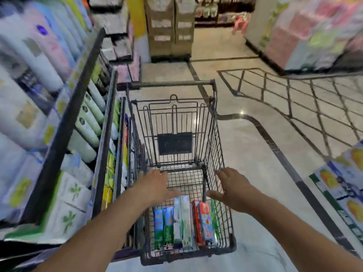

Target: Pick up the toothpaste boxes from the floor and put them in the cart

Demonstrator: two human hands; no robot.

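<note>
Both hands empty over the cart. Left hand sits with fingers spread wide above the cart's left rim; right hand is spread just as wide at the right rim. Neither one holds anything.

Toothpaste boxes lie side by side in the near end of the cart: blue-green ones left, white-green ones in the middle, a red one right. No boxes visible on the floor around the cart, so the loading looks finished or nearly so. The strip behind the cart's near rim is out of view; worth a check.

If more turn up: lay them flat beside the row, long side along the cart, and don't drop them on end.

Obstacles: shelf stocked with bottles and cartons runs tight along the cart's left side, so little room to reach there. Right of the cart the floor is open. Stacked goods stand well off to the cart's right.
</note>
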